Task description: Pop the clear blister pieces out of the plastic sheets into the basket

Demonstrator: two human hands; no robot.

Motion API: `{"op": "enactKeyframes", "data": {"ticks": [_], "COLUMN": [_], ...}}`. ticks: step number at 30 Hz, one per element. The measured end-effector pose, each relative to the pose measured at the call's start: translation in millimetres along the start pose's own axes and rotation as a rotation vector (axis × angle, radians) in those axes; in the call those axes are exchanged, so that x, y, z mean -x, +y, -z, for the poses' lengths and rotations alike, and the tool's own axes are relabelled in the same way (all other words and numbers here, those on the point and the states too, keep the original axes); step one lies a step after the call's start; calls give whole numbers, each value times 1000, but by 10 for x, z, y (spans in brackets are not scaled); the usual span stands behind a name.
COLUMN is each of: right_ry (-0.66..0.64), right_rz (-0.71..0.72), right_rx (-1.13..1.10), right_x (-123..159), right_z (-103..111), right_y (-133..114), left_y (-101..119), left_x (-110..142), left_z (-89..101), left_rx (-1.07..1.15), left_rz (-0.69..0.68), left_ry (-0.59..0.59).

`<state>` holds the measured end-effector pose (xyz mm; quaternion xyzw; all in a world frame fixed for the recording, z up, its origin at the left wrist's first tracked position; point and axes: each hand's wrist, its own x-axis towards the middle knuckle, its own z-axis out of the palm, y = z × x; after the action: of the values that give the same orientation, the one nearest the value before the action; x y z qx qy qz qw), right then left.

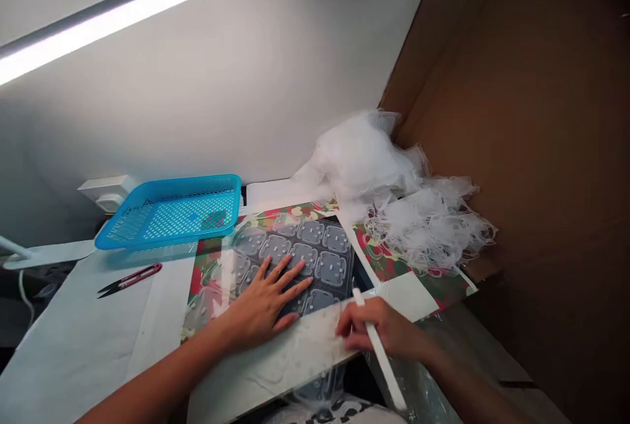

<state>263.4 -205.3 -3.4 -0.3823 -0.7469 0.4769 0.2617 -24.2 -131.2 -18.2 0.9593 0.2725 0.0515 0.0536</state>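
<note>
My left hand [268, 299] lies flat with fingers spread on a clear plastic sheet [333, 269] that carries rows of rounded square shapes with small pale dots. A dark backing shows under part of the sheet. To the right, my right hand [386, 327] is closed around a slim white stick-like tool [385, 371], possibly a pen; its upper end points toward the sheet and its lower end toward me. Motion blurs the right fingertips a little. The sheet hangs over the near table edge toward my lap.
A blue perforated basket [147, 230] stands at the back left. Red-handled thread snips [132, 278] lie on the white table covering [63, 339]. White mesh bags [364, 155] with tangled strings are heaped at the back right, beside a brown panel [531, 148]. Camouflage-patterned board [201, 266] lies underneath.
</note>
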Motion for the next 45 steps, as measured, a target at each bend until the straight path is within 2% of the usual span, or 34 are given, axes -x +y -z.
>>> {"op": "enactKeyframes", "data": {"ticks": [4,7,9,11,13,15,18,22,24,30,36,42,45], "right_ry": [394,489,491,492,509,516,471,434,440,508,432,395,358], "right_rz": [-76,-87,-93,-112,-126,-130,-140,-184,-207,-227,-242,-119,-53], "right_rx": [-229,-269,-246,-184,-60,72,72,-289,-389,-425,-298,153,267], "right_x": [-44,-251,-435,-596,-695,-727,-715,-730,-750,-771,-815,-848,-842], "right_z": [393,583,622,605,568,542,538,534,521,516,547,544,530], "right_y": [126,267,341,387,407,414,424,457,471,456,431,372,319], "left_y": [168,236,224,164,80,7,-41,-21,-7,16,47,23,2], "left_x": [193,20,-235,-504,-697,-773,-739,-682,-685,-691,-691,-684,-679], "left_z": [-37,56,107,91,0,-124,-244,-218,-191,-232,-245,-257,-290], "left_rx": [-26,-6,16,43,74,95,107,106,109,96,72,90,105], "left_rz": [66,112,145,119,59,33,40,54,61,94,152,144,134], "left_ry": [34,93,141,176,170,143,132,108,101,136,141,132,148]}}
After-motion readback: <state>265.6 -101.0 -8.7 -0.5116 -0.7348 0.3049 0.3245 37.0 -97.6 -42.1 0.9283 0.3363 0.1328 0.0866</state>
